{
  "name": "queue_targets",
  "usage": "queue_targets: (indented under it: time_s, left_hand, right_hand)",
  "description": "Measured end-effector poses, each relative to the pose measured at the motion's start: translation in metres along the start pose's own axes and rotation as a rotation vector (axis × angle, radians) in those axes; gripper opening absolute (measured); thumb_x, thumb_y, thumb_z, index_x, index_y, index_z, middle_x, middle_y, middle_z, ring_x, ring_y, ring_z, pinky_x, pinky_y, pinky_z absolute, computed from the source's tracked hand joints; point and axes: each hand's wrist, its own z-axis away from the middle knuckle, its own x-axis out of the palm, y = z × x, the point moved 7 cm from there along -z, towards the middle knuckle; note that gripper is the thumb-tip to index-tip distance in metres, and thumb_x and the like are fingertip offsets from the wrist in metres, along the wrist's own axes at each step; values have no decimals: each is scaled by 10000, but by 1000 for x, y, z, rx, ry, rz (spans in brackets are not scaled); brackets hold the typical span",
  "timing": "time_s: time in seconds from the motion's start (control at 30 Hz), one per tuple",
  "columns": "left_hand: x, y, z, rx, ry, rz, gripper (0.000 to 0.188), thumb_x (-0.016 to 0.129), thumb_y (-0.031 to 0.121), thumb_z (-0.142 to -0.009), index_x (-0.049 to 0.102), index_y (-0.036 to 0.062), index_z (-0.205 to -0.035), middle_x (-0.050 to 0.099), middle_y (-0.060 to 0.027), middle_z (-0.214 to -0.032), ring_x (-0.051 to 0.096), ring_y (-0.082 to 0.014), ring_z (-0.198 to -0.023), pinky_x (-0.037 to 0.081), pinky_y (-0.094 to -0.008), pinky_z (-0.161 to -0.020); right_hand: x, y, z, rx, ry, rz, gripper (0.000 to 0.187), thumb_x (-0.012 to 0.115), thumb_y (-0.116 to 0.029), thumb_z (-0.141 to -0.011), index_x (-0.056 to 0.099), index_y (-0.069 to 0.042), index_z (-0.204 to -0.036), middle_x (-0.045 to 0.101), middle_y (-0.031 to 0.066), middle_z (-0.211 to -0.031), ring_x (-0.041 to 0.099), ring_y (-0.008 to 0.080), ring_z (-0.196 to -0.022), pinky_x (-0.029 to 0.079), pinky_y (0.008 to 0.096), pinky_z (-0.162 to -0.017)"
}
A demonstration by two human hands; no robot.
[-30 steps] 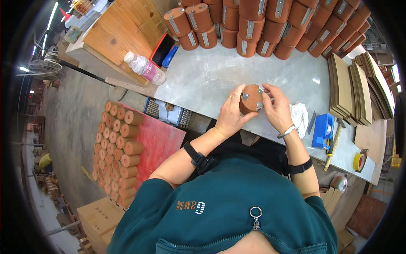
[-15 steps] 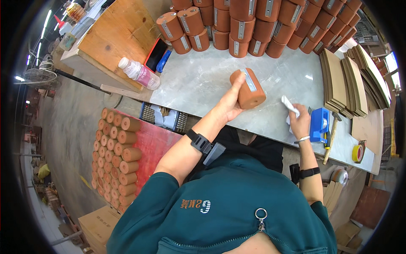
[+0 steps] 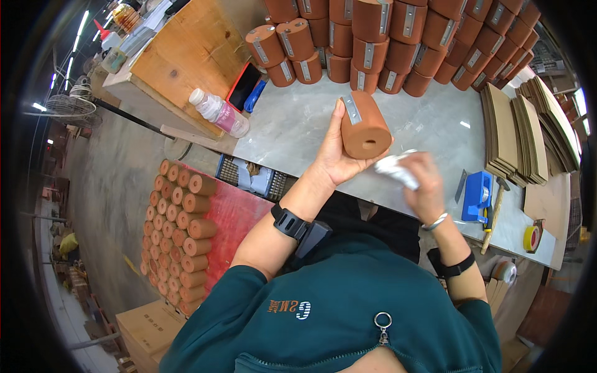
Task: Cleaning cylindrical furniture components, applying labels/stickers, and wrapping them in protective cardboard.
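Note:
My left hand (image 3: 334, 163) holds a brown cardboard-coloured roll (image 3: 367, 129) with a grey label strip on its side, lifted over the grey worktable (image 3: 292, 130). The roll's end with a small centre hole faces me. My right hand (image 3: 424, 186) grips a crumpled white cloth (image 3: 393, 168) just below and right of the roll, touching or nearly touching its lower edge.
Many identical brown rolls (image 3: 373, 37) are stacked at the table's far edge. Flat cardboard sheets (image 3: 528, 130) lie right; a blue tape dispenser (image 3: 477, 194), hammer (image 3: 494, 211) and yellow tape roll (image 3: 532, 239) sit nearby. A plastic bottle (image 3: 217, 113) stands left; more rolls (image 3: 183, 230) fill a red pallet.
My left hand drew the roll back from its outstretched reach toward me. My right hand picked up the white cloth from the table's right and brought it under the roll.

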Motion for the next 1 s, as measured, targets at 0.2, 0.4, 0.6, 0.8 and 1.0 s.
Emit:
queue_targets:
  time_s: [0.2,0.4,0.6,0.8,1.0]
  left_hand:
    - [-14,23,-7,283,72,-473,723,753,388,-853,415,81,-1414,547,-100,-1307,534,-241,-1231,434,-435,-1075]
    - [-21,-4,-21,284,-57,-1006,851,864,210,-718,421,34,-1423,573,-92,-1298,537,-183,-1211,435,-363,-1049]
    - [-26,9,-7,334,-115,-1460,956,873,319,-678,391,9,-1443,385,-224,-1468,436,-350,-1326,356,-417,-1120]
    - [-53,60,31,489,227,-1507,857,855,326,-723,448,75,-1434,502,-155,-1412,513,-277,-1278,421,-412,-1052]
    - [-93,115,63,798,599,-1543,159,723,131,-878,664,0,-810,667,-33,-725,597,-80,-706,487,-262,-665]
  right_hand:
    - [-21,41,5,216,66,483,559,792,-143,-759,602,-62,-1279,592,155,-1280,536,349,-1188,421,448,-1007]
    - [42,31,-9,353,-113,-354,908,840,-202,-718,362,16,-1460,551,178,-1322,532,280,-1227,411,396,-1042]
    - [69,30,-7,351,-24,-344,829,829,-171,-688,411,24,-1376,576,178,-1249,575,295,-1165,438,395,-1003]
    - [70,39,-14,359,127,-147,923,911,-262,-640,414,54,-1351,618,217,-1197,621,355,-1105,481,407,-946]
    - [81,62,-3,403,144,-171,969,919,-278,-645,381,65,-1374,611,233,-1212,620,355,-1121,489,406,-946]
